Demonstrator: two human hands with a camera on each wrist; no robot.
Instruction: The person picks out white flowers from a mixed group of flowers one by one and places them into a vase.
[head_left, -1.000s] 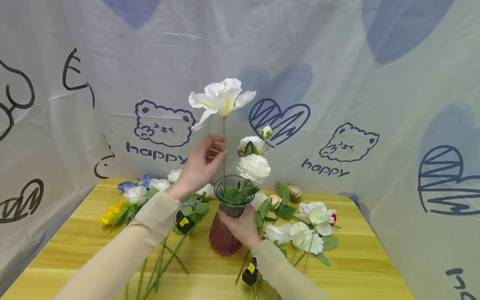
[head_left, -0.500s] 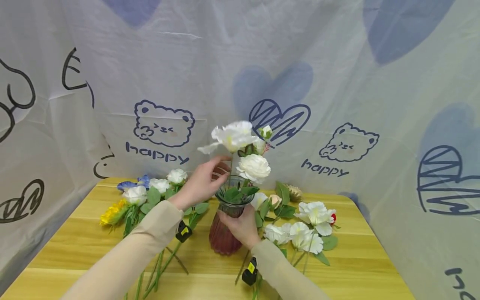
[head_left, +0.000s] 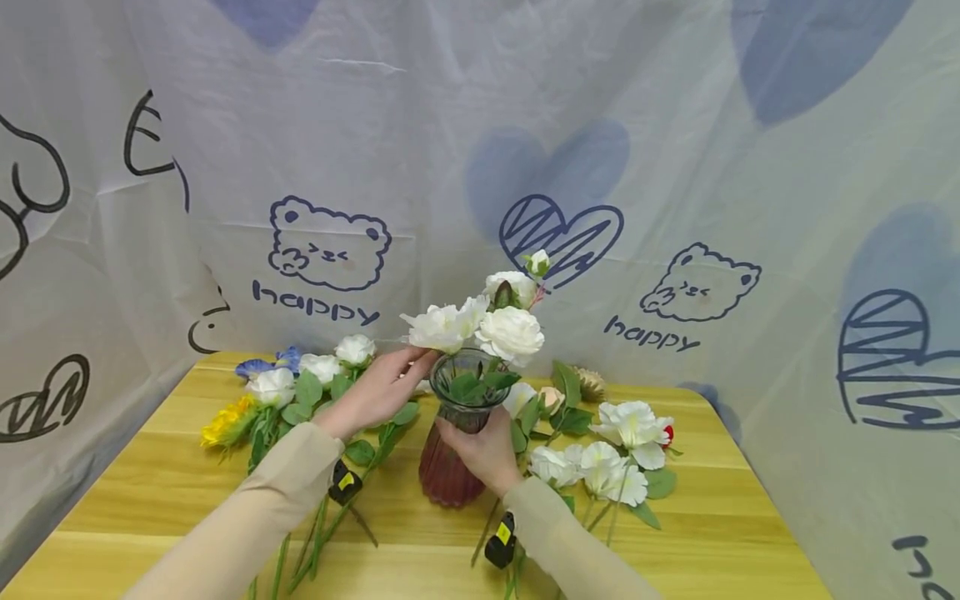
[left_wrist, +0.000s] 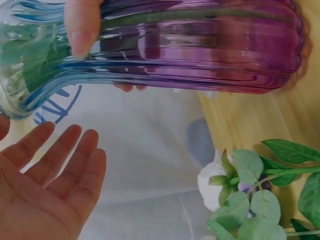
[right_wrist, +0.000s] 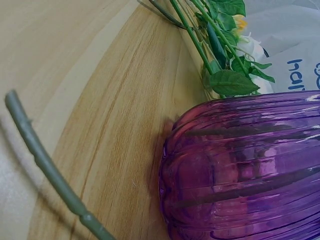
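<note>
"happy" point(head_left: 316, 303) twice, under bear drawings point(head_left: 330, 244), on the pale cloth backdrop point(head_left: 442, 92)

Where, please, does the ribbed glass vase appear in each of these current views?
Head: the vase is below centre, slightly left.
Left wrist: the vase runs across the top, base toward the right.
Right wrist: the vase fills the lower right, base toward the left.
Shared landmark: the wooden table, visible near the base in every view.
</note>
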